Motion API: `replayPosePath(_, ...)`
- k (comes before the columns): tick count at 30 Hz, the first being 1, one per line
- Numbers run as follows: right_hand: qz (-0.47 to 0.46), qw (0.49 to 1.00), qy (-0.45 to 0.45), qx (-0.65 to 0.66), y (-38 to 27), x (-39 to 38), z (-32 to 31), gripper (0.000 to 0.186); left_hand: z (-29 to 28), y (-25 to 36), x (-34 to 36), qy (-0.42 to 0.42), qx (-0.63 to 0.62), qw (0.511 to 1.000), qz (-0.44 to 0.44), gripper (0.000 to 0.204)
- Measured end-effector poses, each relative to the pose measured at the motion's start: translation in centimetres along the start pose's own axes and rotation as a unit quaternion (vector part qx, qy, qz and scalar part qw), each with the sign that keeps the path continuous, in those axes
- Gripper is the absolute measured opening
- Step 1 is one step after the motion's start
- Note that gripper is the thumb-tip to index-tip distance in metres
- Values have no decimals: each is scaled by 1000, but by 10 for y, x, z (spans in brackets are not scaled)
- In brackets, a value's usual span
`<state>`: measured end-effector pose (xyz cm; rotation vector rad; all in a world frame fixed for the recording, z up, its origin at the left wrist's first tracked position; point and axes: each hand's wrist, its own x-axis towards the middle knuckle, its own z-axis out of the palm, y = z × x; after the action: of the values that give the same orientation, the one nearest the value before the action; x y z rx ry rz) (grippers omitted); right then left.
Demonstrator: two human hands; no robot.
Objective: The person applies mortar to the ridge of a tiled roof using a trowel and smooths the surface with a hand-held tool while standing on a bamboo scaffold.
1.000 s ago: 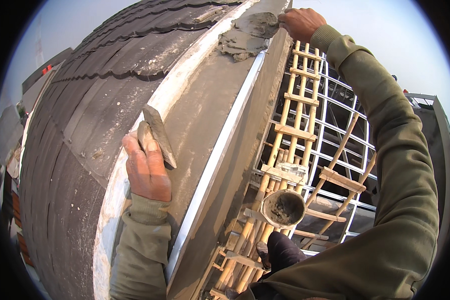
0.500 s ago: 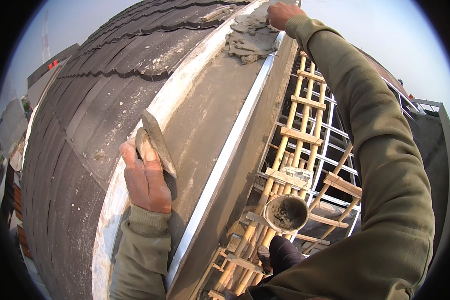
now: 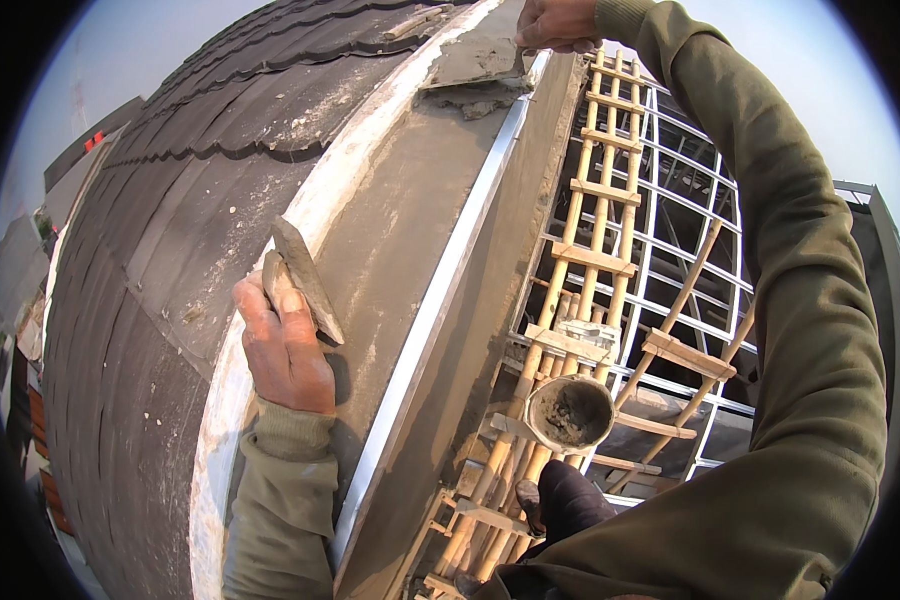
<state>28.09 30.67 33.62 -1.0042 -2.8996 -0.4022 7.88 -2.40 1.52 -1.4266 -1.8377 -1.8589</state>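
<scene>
My left hand (image 3: 285, 355) grips a float (image 3: 310, 285) by its wooden handle at the edge of the plastered strip (image 3: 390, 210), beside a white band (image 3: 215, 440). My right hand (image 3: 558, 25) is closed on a trowel (image 3: 475, 65) at the far top of the strip. The trowel's flat blade lies over the lumpy grey mortar (image 3: 467, 102), partly hiding it. A straight metal bar (image 3: 430, 300) runs along the strip's right edge.
A dark tiled roof (image 3: 160, 250) curves away at left. Below the ledge at right are bamboo scaffolding (image 3: 600, 187) and a white metal frame (image 3: 690, 185). A bucket of mortar (image 3: 570, 410) stands on the bamboo, above my leg (image 3: 570, 500).
My right hand has moved up and left with the trowel, whose blade now shows over the mortar mound. My left hand has shifted slightly left, still holding the float.
</scene>
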Motion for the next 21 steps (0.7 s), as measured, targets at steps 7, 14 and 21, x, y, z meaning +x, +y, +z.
replayPosePath(7,-119,983,137,-32,10,-63,26,31,-1,4,1,-7,-5,1000,10,43)
replayPosePath(14,-61,969,214,-108,10,-69,49,22,0,7,-1,-10,-22,1000,-14,42)
replayPosePath(21,133,932,230,-248,54,-26,50,32,-1,8,1,-12,-1,1000,-12,44)
